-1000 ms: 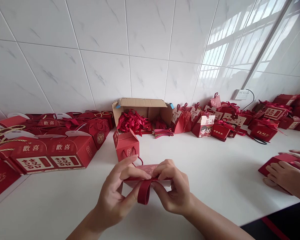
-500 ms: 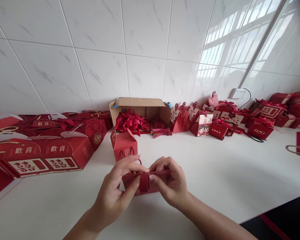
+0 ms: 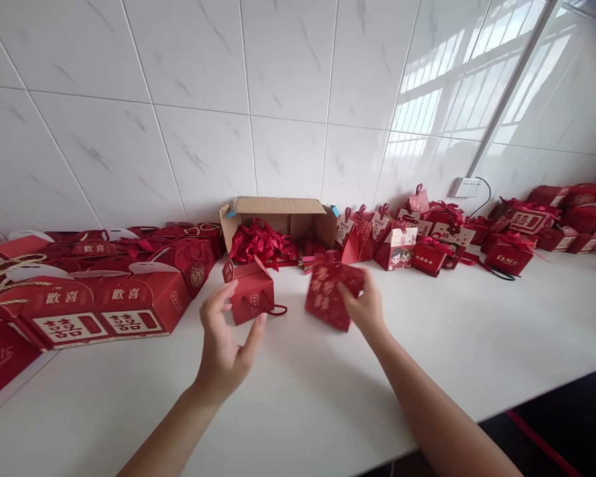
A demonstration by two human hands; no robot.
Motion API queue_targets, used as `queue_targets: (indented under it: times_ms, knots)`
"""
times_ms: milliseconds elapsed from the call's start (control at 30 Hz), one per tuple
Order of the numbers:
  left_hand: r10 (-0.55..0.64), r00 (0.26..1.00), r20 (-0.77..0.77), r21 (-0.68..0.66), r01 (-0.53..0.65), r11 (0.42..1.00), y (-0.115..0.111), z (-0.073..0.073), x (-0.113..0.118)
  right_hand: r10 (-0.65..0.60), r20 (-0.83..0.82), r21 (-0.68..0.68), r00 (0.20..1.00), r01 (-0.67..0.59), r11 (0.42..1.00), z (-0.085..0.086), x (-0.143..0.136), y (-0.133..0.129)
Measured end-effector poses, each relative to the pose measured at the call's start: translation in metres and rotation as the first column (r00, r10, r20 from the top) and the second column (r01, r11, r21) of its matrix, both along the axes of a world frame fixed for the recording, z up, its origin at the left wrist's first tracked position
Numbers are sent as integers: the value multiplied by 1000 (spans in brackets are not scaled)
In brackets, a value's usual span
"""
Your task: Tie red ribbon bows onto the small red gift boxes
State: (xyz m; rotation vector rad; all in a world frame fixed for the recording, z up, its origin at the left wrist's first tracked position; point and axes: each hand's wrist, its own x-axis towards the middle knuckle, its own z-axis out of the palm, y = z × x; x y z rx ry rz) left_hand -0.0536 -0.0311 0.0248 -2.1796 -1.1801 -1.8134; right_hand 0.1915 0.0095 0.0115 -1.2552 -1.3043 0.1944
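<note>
Right hand: forearm enters from the lower right and slants up and inward across the white smooth tabletop, wrist nearly in line with it. Thumb extended, laid across the near face of a dark red, gold-printed paper box; other fingers behind its right edge, mostly hidden. Grip closed on that box, one-handed, at its upper right side. Box tilted, a little blurred, just in front of the bundled dark red strips and right of centre; whether its lower edge touches the tabletop, cannot tell.

Left hand: forearm rises from the bottom edge, left of centre, leaning right. Palm turned inward, fingers loosely curved and pointing up, thumb raised and well apart from them. Grasp loose, nothing held. Nearest thing: a bright red card gift box with a twisted cord handle, standing upright just beyond. Fingertips overlap its left side in view; contact unclear.

Behind: a brown corrugated cardboard carton, lying open toward the person, crimson satin ribbons heaped inside.
</note>
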Motion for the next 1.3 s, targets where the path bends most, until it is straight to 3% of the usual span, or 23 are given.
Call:
queue_targets:
  times_ms: [33,67,100,167,233,300,400,533,633,800,1067,1200,1300]
  knots:
    - [41,999,4,6,-41,999,2,-1,0,-135,-26,27,991,136,990,-1,11,7]
    - [80,997,6,11,-80,997,3,-1,-1,-337,-31,70,941,338,938,-2,22,13]
    - [113,994,6,15,-113,994,5,-2,-1,-453,-29,89,891,454,887,-4,31,18]
    - [163,987,4,8,-163,987,8,-4,-2,-545,-10,136,839,541,830,-8,38,23]
    - [203,979,3,-3,-203,979,12,-6,-4,-478,58,187,876,461,868,-13,31,22]
    - [238,971,11,-28,-238,971,17,-10,-7,-340,165,211,926,304,929,-20,12,18]
    - [281,958,59,-152,-269,951,27,-18,-13,-76,297,115,952,43,992,-33,-19,11]
    - [290,947,137,-389,-218,895,37,-28,-18,239,356,-122,903,-208,970,-48,-41,6]
    - [234,956,178,-484,-122,867,43,-35,-19,375,383,-235,844,-303,923,-54,-44,5]
    - [95,986,140,-546,-3,838,52,-45,-24,504,334,-346,796,-393,852,-51,-42,1]
    - [-176,984,-25,-632,121,765,39,-44,-16,610,121,-294,783,-559,775,-49,-43,5]
    - [-297,934,-198,-636,108,764,21,-38,-4,617,-16,-289,787,-594,751,-52,-44,7]
    - [-408,837,-364,-619,110,778,6,-36,5,562,-18,-262,827,-547,795,-50,-42,5]
